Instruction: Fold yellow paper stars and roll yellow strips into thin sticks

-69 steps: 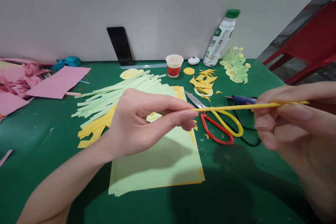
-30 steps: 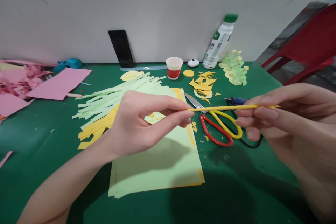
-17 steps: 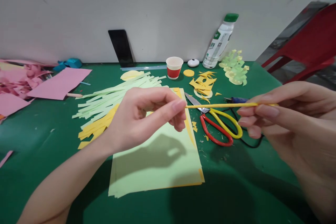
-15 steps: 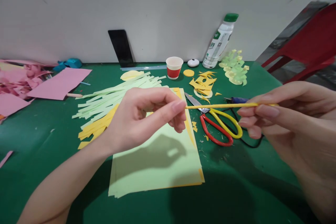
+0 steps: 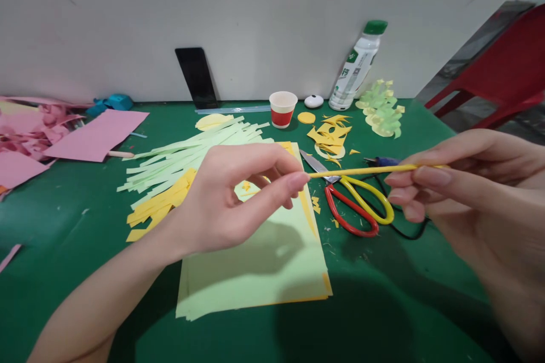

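A thin yellow stick [image 5: 361, 171], which looks like rolled paper, stretches nearly level between my two hands above the table. Thumb and forefinger of my left hand [image 5: 247, 198] pinch its left end. My right hand [image 5: 464, 181] is closed on it near the right end, which shows a little past the fingertips. Beneath my left hand lies a stack of pale green paper sheets [image 5: 247, 278] with orange-yellow sheets showing at its edges. Scissors [image 5: 357, 204] with one red and one yellow handle rest below the stick, blades partly behind it.
Pale green strips [image 5: 191, 153] and yellow strips [image 5: 162, 204] lie left of the stack. Farther back stand a paper cup [image 5: 283, 110], a leaning phone [image 5: 196, 76] and a bottle [image 5: 357, 68]. Yellow scraps [image 5: 330, 135], a green paper plant [image 5: 381, 108] and pink paper [image 5: 100, 135] surround them.
My left hand has shifted slightly right along the stick, so the length between my hands is a little shorter. My right hand has hardly moved.
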